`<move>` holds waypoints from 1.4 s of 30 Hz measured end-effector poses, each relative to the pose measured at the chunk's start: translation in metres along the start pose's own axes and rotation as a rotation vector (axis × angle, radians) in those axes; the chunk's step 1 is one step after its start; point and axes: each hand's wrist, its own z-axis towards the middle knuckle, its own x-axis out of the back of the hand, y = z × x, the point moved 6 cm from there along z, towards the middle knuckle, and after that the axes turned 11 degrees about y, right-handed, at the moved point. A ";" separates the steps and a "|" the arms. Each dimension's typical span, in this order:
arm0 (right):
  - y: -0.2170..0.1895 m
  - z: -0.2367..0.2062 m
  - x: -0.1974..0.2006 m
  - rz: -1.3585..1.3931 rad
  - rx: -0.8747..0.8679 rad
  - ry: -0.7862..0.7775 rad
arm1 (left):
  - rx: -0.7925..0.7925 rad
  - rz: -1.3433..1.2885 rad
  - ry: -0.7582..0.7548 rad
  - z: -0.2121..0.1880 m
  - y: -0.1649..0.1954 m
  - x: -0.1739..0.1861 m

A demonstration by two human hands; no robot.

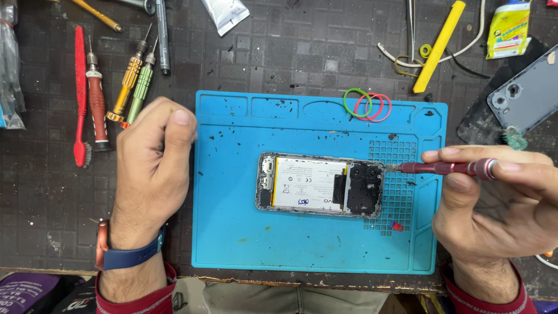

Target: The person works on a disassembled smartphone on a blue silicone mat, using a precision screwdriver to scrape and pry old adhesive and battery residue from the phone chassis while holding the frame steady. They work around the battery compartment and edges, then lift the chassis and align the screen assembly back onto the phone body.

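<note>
- Looking down from your head camera, you saw a blue repair mat [232, 244] lying on a dark, gridded workbench [279, 58].
- An opened phone [321, 185] lay near the middle of the mat, back cover off, its white battery facing up and its black camera section at the right end.
- Your right hand [500, 203] pinched a slim red screwdriver [447, 168] between thumb and fingertips; the tool lay almost level, and its tip touched the phone's far right corner.
- Your left hand [152, 157] rested at the mat's left edge, fingers curled into a loose fist, holding nothing that could be seen. A blue watch strap [131, 256] circled that wrist.
- Left of that hand lay a red brush [80, 99] and a row of precision screwdrivers [131, 78] with red, yellow and green handles.
- Green and red rubber bands [366, 104] sat on the mat's far edge.
- A yellow pry tool [439, 46] lay far right, beside a grey phone back cover [526, 96].
</note>
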 end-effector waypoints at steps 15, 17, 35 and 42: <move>0.004 0.013 -0.025 0.016 -0.034 -0.039 | 0.151 -0.354 0.079 0.024 -0.022 0.015; 0.004 0.013 -0.029 0.022 -0.043 -0.039 | 0.119 -0.347 0.078 0.025 -0.023 0.018; 0.020 0.033 -0.042 -0.021 -0.014 -0.057 | -0.138 -0.425 -0.164 0.042 0.046 -0.052; 0.027 0.011 -0.039 0.147 -0.184 0.044 | -0.113 -0.466 -0.395 0.037 0.045 -0.073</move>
